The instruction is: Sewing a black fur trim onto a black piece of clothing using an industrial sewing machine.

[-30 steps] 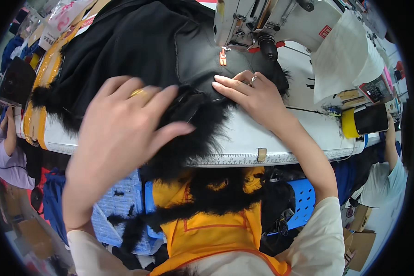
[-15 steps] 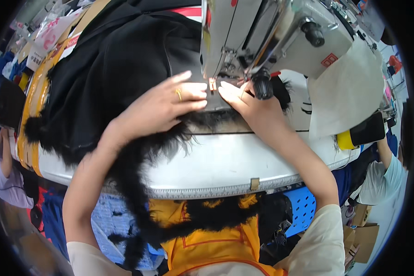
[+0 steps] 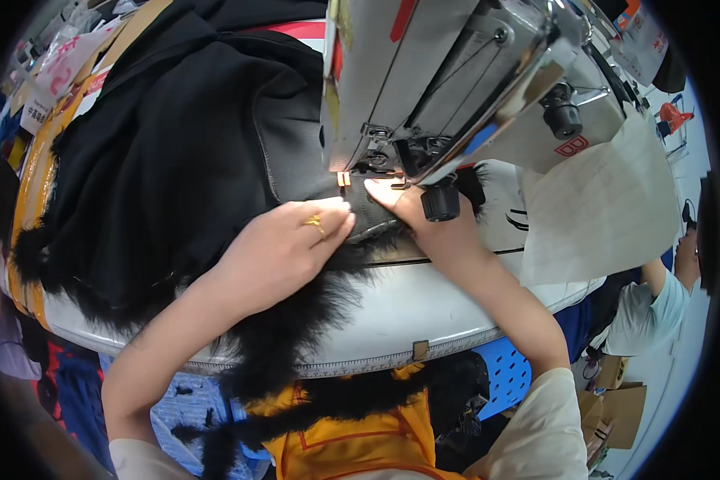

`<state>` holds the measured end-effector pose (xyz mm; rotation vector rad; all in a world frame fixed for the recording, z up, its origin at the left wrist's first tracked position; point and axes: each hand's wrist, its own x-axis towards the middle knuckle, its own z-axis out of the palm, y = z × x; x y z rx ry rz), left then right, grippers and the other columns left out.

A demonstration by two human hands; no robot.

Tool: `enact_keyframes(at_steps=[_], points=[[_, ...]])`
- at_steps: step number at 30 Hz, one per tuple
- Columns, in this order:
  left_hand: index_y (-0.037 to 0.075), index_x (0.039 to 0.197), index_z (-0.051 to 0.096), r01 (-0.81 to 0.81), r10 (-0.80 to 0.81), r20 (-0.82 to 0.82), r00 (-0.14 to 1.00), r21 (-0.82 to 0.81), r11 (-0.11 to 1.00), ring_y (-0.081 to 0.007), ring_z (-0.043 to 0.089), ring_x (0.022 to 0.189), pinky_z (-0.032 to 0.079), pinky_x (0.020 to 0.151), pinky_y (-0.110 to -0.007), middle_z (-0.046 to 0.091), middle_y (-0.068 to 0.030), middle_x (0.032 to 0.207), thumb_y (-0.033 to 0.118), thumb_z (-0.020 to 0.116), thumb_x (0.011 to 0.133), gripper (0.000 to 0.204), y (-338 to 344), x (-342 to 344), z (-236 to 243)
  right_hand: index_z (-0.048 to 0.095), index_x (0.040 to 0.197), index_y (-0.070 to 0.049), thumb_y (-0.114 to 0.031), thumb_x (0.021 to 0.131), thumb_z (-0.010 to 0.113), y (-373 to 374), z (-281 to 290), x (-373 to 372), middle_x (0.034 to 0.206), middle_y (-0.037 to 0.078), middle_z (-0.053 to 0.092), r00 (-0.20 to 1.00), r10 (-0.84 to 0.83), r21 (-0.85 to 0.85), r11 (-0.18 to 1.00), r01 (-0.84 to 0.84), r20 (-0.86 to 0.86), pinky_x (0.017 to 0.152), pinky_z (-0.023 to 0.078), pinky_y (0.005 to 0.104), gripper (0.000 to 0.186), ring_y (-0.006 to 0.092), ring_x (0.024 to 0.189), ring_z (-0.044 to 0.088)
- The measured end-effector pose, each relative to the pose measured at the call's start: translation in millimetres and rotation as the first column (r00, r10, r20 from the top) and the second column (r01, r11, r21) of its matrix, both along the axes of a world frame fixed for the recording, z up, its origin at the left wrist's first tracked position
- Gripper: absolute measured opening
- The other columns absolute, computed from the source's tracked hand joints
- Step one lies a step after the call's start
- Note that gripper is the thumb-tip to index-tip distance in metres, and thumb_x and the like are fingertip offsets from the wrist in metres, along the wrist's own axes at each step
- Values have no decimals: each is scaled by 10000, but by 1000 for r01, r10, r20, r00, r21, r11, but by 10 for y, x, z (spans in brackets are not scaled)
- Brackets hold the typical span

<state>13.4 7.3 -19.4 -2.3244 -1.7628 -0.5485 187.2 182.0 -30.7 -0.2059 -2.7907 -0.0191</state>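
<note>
A black garment (image 3: 176, 136) with a smooth grey-black inner side lies under the head of a sewing machine (image 3: 424, 96). Black fluffy trim (image 3: 312, 308) runs along its near edge and hangs over the table front. My left hand (image 3: 284, 248), a ring on one finger, is closed at the cloth just left of the lit presser foot (image 3: 344, 181), fingertips bunched on the fabric. Pressed to the cloth right of the foot is my right hand (image 3: 448, 236), its thumb stretched toward the needle area; the machine's black knob hides part of its fingers.
A measuring tape strip (image 3: 376, 366) runs along the white table's (image 3: 400, 300) front edge. Off-white cloth (image 3: 600, 208) hangs at the machine's right. More black trim lies over my orange apron (image 3: 352, 436). A blue perforated basket (image 3: 508, 372) stands below; another person's sleeve (image 3: 648, 316) shows at right.
My view has shifted, so the machine head looks larger. My left hand has gone from fingers spread flat to bunched at the cloth, drawn nearer me. My right hand stays beside the presser foot.
</note>
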Motion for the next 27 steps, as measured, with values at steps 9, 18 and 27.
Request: enact_keyframes(at_steps=[9, 18, 27], points=[[20, 1017, 662, -56, 59, -42, 997, 75, 996, -157, 608, 1011, 526, 764, -252, 607, -36, 1037, 63, 643, 709, 311, -223, -29, 82, 591, 731, 20, -61, 626, 622, 68, -114, 52, 824, 105, 545, 995, 30, 105, 994, -20, -95, 690, 527, 309, 137, 260, 864, 562], [40, 1031, 669, -76, 100, -250, 963, 105, 992, -109, 549, 809, 492, 611, -209, 617, -1, 1033, 137, 607, 744, 309, 4, 116, 93, 617, 1186, -85, -28, 800, 560, -38, -42, 17, 1060, 82, 655, 996, 71, 174, 983, -61, -53, 826, 524, 356, 395, 261, 1008, 629], [55, 1037, 683, -173, 183, -138, 974, 80, 982, -123, 581, 808, 510, 708, -258, 666, -10, 1090, 95, 634, 672, 370, -249, 94, 108, 571, 601, -38, -133, 654, 639, 100, -100, -40, 828, 119, 563, 988, 108, 284, 956, -74, -108, 653, 496, 318, 128, 251, 852, 538]])
